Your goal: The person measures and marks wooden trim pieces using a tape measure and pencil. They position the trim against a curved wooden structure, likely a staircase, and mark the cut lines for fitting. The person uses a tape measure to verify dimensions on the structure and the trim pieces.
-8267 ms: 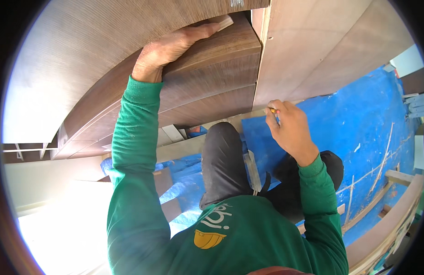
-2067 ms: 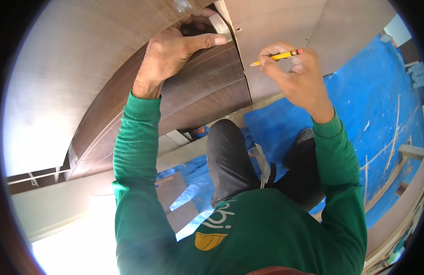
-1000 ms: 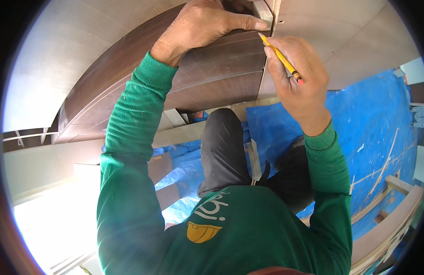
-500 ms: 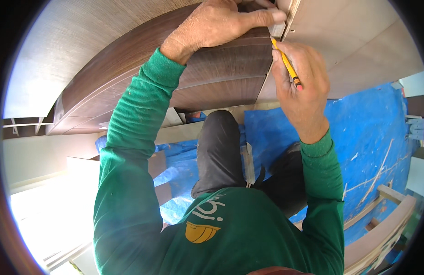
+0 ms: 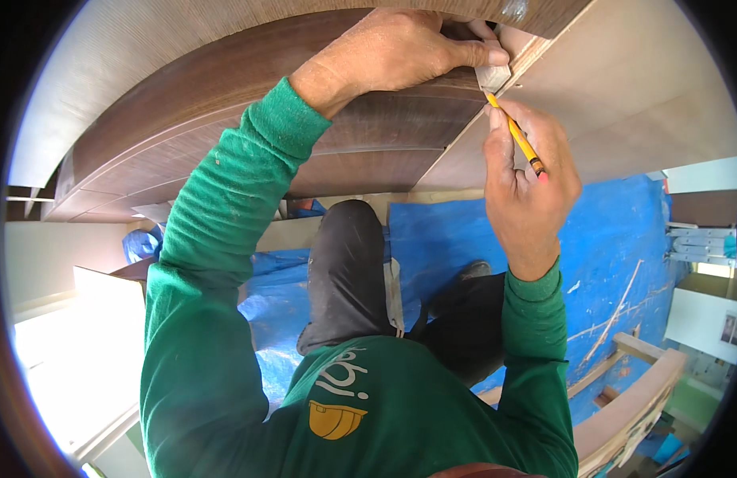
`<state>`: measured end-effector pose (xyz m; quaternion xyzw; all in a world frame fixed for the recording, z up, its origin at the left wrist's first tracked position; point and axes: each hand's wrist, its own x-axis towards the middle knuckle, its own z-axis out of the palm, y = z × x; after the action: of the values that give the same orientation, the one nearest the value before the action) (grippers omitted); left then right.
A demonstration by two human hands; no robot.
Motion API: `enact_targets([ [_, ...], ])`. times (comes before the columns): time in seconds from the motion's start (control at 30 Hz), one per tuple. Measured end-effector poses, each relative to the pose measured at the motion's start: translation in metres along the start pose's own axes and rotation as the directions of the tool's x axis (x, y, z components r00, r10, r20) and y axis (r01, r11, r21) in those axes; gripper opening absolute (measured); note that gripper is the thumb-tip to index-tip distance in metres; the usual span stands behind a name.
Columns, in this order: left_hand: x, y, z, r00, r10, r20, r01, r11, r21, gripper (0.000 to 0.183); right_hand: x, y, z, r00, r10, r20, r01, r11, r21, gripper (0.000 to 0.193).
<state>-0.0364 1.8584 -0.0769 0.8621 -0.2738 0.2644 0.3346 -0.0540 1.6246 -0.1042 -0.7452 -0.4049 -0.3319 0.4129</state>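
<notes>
My right hand (image 5: 536,175) pinches a yellow pencil (image 5: 521,140) with a pink eraser end. The pencil's tip meets the lower end of a small pale block (image 5: 493,77), by the joint between the dark wood and the lighter panel. With its thumb over that block, my left hand (image 5: 404,52) grips it against the curved dark wood-grain cabinet front (image 5: 384,119). The fingers behind the block are partly hidden in the gap under the upper wood panel (image 5: 512,12).
A pale panel (image 5: 639,88) with a raw edge stands right of the joint. Blue sheeting (image 5: 448,231) covers the floor below. A curved wooden frame (image 5: 635,406) lies at lower right, and a bright window (image 5: 73,358) is at the left.
The view has shifted, so the cabinet and both hands sit lower in it. The pencil's tip stays at the block's lower end, and both hands keep their grips.
</notes>
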Motion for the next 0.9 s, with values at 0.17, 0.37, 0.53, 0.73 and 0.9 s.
enact_targets([
  [0.17,0.004,0.004,0.001,0.997,0.068,-0.032,-0.07,0.995,-0.066,0.028,0.001,0.0,0.007,1.0,0.001,0.0,-0.001,1.0,-0.018,0.021],
  [0.37,0.008,0.011,0.003,0.947,-0.317,0.042,0.32,0.944,-0.087,0.046,0.004,-0.006,0.007,0.997,0.06,0.044,-0.057,0.997,-0.06,0.021],
  [0.53,0.007,0.007,0.004,0.951,-0.303,0.067,0.304,0.952,-0.014,0.051,0.002,-0.01,0.007,0.99,0.132,0.04,-0.131,0.991,-0.042,0.019],
  [0.73,0.006,-0.001,0.009,0.966,-0.255,0.034,0.253,0.967,0.04,0.054,0.004,-0.011,0.005,0.979,0.191,0.07,-0.19,0.981,-0.026,0.019],
  [0.9,0.007,0.002,0.006,0.961,-0.27,0.066,0.266,0.962,0.061,0.05,0.007,-0.011,0.005,0.972,0.217,0.089,-0.216,0.976,-0.026,0.018],
])
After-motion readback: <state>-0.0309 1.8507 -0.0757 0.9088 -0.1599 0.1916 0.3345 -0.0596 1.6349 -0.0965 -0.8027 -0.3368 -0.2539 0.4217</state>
